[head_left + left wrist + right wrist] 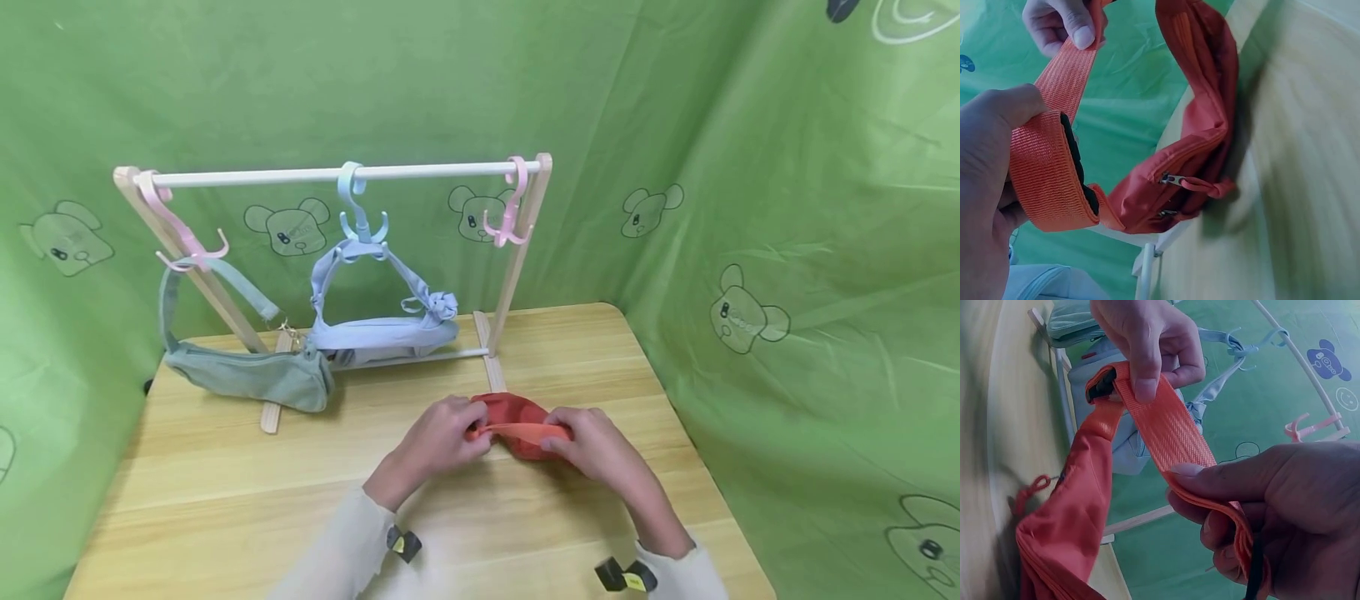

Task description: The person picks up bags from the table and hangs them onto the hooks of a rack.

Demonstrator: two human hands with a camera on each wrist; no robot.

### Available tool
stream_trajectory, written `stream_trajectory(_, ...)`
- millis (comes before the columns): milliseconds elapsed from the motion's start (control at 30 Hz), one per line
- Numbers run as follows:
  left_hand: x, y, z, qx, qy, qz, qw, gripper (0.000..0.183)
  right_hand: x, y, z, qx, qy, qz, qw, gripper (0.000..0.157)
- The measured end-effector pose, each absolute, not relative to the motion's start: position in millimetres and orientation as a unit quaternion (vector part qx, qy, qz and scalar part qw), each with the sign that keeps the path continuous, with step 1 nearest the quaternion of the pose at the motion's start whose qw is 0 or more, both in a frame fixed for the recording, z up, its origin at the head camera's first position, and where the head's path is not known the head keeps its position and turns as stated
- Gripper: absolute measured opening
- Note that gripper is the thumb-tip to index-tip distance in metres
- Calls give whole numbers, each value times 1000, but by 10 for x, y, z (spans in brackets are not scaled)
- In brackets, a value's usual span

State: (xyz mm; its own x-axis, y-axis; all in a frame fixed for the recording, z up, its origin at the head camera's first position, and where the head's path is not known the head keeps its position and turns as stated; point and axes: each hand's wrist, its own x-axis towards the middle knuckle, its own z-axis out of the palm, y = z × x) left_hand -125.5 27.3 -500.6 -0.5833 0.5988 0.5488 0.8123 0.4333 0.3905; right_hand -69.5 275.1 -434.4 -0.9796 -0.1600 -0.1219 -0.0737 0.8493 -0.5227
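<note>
Both hands hold the orange webbing strap (1172, 431) of a red waist bag (1175, 169), whose body hangs below the strap close over the table. My left hand (444, 432) pinches the strap near a black buckle (1101, 386). My right hand (596, 446) grips the strap's other end between thumb and curled fingers, with a folded layer of webbing and a black piece beside them. Between the hands the strap runs taut. Zipper pulls with red cords (1207, 186) show on the bag's side.
A wooden rack with a white rail (262, 176) stands behind. From its pink hook (180, 225) hangs a grey-green bag (247, 377); from the blue hook (362, 208), a light blue bag (382, 335). Another pink hook (510, 212) hangs at the right. Green curtains (750, 167) surround the table (300, 483).
</note>
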Motion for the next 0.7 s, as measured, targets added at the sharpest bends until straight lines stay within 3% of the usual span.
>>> stream_trajectory(700,-1344,163,-4741,-382,-838,-341,190,19,-845,2830,-4266,-83,956,-280,25,9)
